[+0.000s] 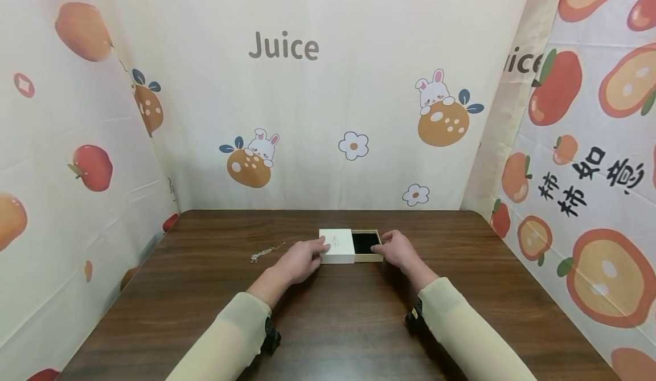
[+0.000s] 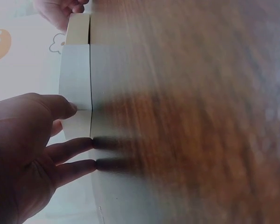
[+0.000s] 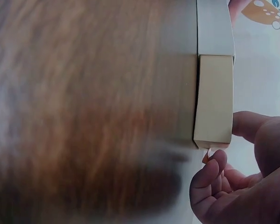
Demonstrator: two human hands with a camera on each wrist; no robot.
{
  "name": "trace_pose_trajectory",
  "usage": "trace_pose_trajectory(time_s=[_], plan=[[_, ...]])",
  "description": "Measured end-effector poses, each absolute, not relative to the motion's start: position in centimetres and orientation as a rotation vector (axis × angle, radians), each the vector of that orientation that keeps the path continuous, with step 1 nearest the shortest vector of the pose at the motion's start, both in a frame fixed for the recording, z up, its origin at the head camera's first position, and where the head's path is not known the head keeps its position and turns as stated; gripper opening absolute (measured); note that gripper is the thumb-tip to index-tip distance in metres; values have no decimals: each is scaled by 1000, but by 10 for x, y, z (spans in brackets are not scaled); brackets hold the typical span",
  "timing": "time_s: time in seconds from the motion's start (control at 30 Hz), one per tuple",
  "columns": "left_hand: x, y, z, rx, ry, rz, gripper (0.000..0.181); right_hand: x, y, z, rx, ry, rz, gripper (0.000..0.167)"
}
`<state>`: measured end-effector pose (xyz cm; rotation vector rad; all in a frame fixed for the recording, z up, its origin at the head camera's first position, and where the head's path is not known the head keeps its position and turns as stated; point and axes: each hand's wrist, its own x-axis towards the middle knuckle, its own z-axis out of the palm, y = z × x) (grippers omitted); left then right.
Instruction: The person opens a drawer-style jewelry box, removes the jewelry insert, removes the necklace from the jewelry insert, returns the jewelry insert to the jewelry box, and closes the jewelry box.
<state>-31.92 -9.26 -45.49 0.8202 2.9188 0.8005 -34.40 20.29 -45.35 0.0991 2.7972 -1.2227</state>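
Note:
A white drawer-style jewelry box (image 1: pixel 336 243) with small gold lettering lies on the table, its cream inner tray (image 1: pixel 370 258) slid partly out to the right. Black lining (image 1: pixel 363 243) shows inside the tray. My left hand (image 1: pixel 301 259) holds the sleeve's left end, thumb at the corner; in the left wrist view two lower fingers (image 2: pixel 73 171) reach down to the tabletop. At the tray's right end, my right hand (image 1: pixel 398 249) grips the wall, thumb over the edge and fingers curled by a small orange tab (image 3: pixel 206 157). A silvery chain (image 1: pixel 263 253) lies left of my left hand.
The brown wooden table (image 1: pixel 338 324) ends at the back against a fruit-printed cloth (image 1: pixel 328 96). Similar printed cloth hangs along the left and right sides. A dark wrist device (image 1: pixel 270 335) sits below my left sleeve, another (image 1: pixel 415 317) below the right.

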Motion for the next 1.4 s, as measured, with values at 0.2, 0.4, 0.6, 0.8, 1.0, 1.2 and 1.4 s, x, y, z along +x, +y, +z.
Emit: trace_pose_trajectory(time_s=[0.2,0.4,0.6,0.8,1.0,1.2,1.4], plan=[[-319,-93,-454,822,2918,797,42,-345,206,-452,100,2795,-1241,49],[-318,-92,-454,807,2919,792,42,-346,215,-450,71,2862,-1240,38],[-319,-92,-455,800,2920,805,42,-348,224,-451,33,2896,-1168,34],[-319,-93,-454,796,2907,823,41,-350,225,-455,-2,2868,-1152,29],[-319,-93,-455,794,2906,823,42,-351,222,-457,-46,2865,-1140,25],[-319,-93,-456,777,2896,827,42,-353,220,-459,-64,2910,-1084,21],[-319,-93,-456,762,2893,833,42,-355,220,-460,-46,2922,-1070,19]])
